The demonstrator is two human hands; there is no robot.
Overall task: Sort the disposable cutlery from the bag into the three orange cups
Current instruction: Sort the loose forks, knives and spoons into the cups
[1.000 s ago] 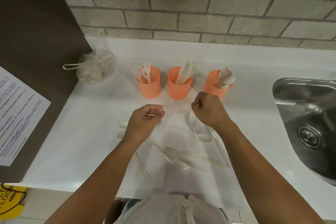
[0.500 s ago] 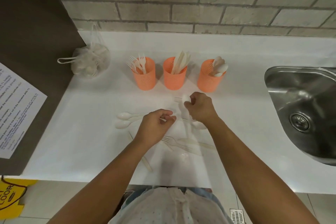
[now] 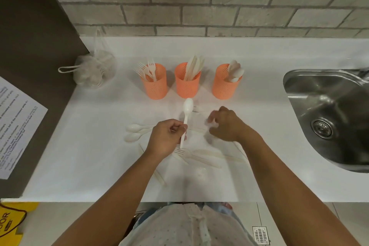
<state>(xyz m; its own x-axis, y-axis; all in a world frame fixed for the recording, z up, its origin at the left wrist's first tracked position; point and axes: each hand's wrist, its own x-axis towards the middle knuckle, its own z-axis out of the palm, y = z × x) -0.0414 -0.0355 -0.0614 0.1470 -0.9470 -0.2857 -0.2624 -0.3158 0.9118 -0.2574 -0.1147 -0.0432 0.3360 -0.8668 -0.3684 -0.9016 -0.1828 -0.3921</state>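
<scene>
Three orange cups stand in a row on the white counter: the left cup [image 3: 154,84] holds forks, the middle cup [image 3: 187,82] knives, the right cup [image 3: 225,84] spoons. My left hand [image 3: 166,139] grips a white spoon [image 3: 186,114] by its handle, bowl pointing toward the cups. My right hand [image 3: 225,125] hovers over the counter with fingers curled, and I cannot tell whether it holds anything. Two loose spoons [image 3: 134,132] lie left of my left hand. Forks and knives [image 3: 199,156] lie scattered below my hands. A clear plastic bag [image 3: 93,70] sits at the back left.
A steel sink [image 3: 329,114] fills the right side. A brick wall runs behind the counter. A dark panel with a printed sheet [image 3: 16,138] borders the left. The counter's front edge [image 3: 139,199] is close to my body.
My left hand has lifted a spoon upright from the counter. My right hand has let go and shifted a little to the right.
</scene>
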